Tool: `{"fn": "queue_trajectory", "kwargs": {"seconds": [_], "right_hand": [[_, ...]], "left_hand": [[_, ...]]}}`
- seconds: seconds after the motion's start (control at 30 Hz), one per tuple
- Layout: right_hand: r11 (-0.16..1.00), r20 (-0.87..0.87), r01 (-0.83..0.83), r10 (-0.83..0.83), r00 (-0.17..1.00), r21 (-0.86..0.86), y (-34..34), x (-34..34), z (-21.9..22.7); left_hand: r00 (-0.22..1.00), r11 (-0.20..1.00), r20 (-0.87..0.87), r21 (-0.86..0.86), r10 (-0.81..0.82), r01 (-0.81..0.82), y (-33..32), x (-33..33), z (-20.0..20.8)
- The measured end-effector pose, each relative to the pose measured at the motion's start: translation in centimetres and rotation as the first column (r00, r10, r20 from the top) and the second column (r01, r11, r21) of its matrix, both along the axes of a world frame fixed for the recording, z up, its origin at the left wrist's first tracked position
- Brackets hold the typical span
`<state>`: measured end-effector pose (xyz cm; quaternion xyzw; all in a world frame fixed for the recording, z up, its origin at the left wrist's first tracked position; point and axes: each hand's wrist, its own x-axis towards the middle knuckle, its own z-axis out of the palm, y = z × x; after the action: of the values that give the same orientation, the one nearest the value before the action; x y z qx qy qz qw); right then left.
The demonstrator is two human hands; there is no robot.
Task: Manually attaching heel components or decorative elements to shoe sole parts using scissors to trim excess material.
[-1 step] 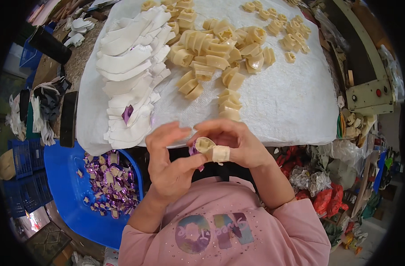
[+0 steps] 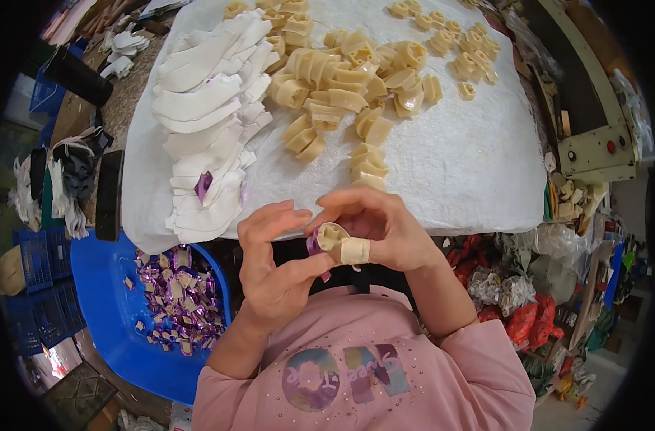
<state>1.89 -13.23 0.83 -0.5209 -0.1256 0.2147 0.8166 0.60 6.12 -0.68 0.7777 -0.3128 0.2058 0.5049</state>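
Note:
A small beige shoe heel (image 2: 331, 234) with a ribbed hollow end sits between my hands, just off the table's near edge. Shiny purple covering (image 2: 314, 245) wraps its left side, and a narrow end hangs below. My right hand (image 2: 382, 228) grips the heel between curled fingers and a thumb wrapped in pale tape (image 2: 354, 251). With its thumb pressed at the purple covering, my left hand (image 2: 271, 262) steadies the heel from the left; its fingers arch above. White curved cover pieces (image 2: 198, 108) overlap in a long row, one showing a purple side (image 2: 203, 187).
Bare beige heels (image 2: 334, 72) lie heaped on the white-sheeted table (image 2: 456, 165), with smaller ones (image 2: 474, 54) at the far right. Purple-covered heels (image 2: 180, 298) fill part of a blue basin (image 2: 105, 323) at lower left. A phone (image 2: 110, 194) lies at the table's left; a pale machine frame (image 2: 600, 154) stands right.
The view has shifted very slightly. Both hands keep their hold on the heel, with the right thumb turned a little.

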Motion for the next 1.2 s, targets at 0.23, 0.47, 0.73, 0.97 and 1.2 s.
{"fn": "queue_trajectory", "kwargs": {"seconds": [0.23, 0.47, 0.73, 0.97, 1.2], "right_hand": [[0.887, 0.534, 0.328, -0.114, 0.838, -0.325, 0.0, 0.0, 0.3], [0.807, 0.697, 0.479, -0.121, 0.707, -0.346, 1.6, -0.9, -1.6], [0.997, -0.19, 0.027, -0.039, 0.981, -0.066, 1.4, -1.1, -0.1], [0.988, 0.056, 0.049, -0.042, 0.998, -0.144, 2.0, -1.1, -2.1], [0.959, 0.318, 0.253, -0.202, 0.926, -0.129, 3.5, -2.3, -2.9]], "left_hand": [[0.567, 0.829, -0.627, -0.521, -0.534, 0.204, -0.6, 0.5, -0.7], [0.499, 0.822, -0.704, -0.569, -0.505, 0.03, -2.0, -0.7, 0.2], [0.647, 0.783, -0.596, -0.622, -0.476, 0.003, -3.5, -1.4, 0.2], [0.756, 0.915, -0.579, -0.399, -0.305, 0.063, -4.0, -1.8, 0.6], [0.83, 0.907, -0.535, -0.41, -0.156, -0.094, -4.2, -1.2, 0.3]]}}
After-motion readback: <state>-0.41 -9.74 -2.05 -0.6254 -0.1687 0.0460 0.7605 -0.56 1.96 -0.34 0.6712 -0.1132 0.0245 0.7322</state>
